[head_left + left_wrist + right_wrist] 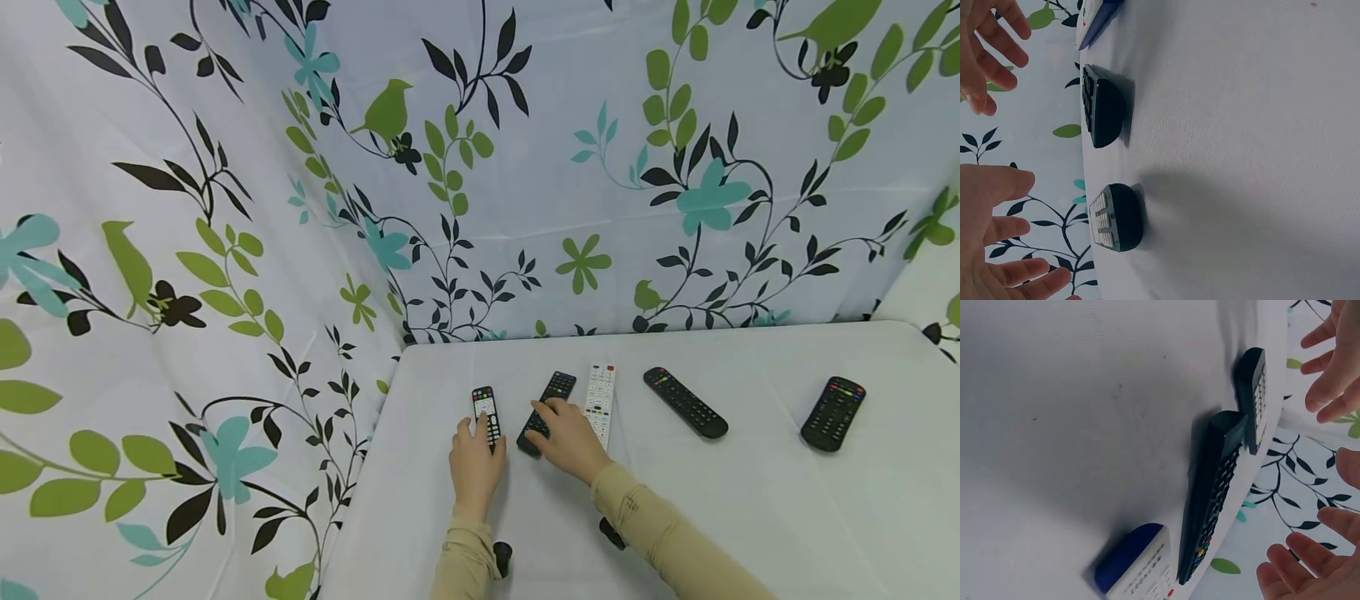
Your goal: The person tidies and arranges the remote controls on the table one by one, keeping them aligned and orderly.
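A black remote control with white buttons [492,421] lies at the left of the table. My left hand [476,471] hovers over its near end, fingers loosely spread, and the left wrist view shows a gap between that hand [997,240] and the remote [1124,219]. To the right lies a second black remote control [558,386]. Above it my right hand [572,440] reaches with parted fingers, holding nothing; in the right wrist view the hand [1313,559] is apart from the remote [1210,494]. A white remote control with a blue underside [600,392] lies partly hidden by the right hand.
Farther right on the white table [757,500] lie a slanted black remote control [686,403] and a wider black one [833,414]. A leaf-patterned curtain [525,250] hangs along the back and left. Dark wrist devices [502,558] sit under the sleeves.
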The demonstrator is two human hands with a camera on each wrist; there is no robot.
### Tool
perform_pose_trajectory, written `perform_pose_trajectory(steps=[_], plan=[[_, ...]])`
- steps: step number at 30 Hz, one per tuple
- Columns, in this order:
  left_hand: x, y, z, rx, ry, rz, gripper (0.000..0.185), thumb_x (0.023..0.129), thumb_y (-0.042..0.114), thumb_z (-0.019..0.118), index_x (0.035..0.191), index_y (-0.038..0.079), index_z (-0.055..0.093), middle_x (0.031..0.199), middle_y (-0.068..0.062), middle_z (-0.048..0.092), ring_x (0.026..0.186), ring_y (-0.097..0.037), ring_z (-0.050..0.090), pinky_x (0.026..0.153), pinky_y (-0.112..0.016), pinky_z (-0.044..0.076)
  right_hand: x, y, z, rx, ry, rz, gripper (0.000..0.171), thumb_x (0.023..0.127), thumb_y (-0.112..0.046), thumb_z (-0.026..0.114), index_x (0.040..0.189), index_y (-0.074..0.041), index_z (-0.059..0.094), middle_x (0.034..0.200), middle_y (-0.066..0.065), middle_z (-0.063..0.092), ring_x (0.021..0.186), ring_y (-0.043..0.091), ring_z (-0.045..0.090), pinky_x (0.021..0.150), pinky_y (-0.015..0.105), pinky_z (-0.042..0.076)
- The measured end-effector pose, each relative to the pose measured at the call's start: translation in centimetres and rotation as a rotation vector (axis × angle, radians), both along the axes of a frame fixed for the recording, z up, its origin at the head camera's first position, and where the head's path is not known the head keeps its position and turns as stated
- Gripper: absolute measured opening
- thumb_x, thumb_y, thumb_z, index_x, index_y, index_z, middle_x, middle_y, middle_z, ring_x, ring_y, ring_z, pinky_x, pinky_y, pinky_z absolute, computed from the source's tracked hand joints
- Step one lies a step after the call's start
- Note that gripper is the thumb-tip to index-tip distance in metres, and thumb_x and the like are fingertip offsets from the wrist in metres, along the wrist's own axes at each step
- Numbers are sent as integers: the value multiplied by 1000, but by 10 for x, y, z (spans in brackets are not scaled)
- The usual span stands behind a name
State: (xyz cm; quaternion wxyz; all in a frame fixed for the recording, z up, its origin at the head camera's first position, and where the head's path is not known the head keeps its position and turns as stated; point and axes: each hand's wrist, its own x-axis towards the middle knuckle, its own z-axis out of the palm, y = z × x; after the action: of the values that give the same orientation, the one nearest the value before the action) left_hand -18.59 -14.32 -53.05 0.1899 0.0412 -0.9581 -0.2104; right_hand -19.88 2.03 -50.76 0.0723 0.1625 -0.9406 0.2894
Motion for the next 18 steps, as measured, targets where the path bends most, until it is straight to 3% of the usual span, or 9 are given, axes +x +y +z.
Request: perform_pose_trajectory(steps=[9,18], plan=[[-8,-7,-4,66,-48,18,45,84,20,65,123,0,57,119,-28,52,96,-39,57,69,-48,50,-11,-22,4,39,-24,21,50,89,-33,61,130,-7,53,121,18,57,111,37,53,90,51,45],[-27,-16,-9,241,-144,47,37,87,11,57,121,-2,58,107,-28,53,92,-39,55,75,-48,48,-31,-39,-8,-78,-169,70,42,92,-21,57,130,-4,51,123,18,56,115,33,54,99,46,42]])
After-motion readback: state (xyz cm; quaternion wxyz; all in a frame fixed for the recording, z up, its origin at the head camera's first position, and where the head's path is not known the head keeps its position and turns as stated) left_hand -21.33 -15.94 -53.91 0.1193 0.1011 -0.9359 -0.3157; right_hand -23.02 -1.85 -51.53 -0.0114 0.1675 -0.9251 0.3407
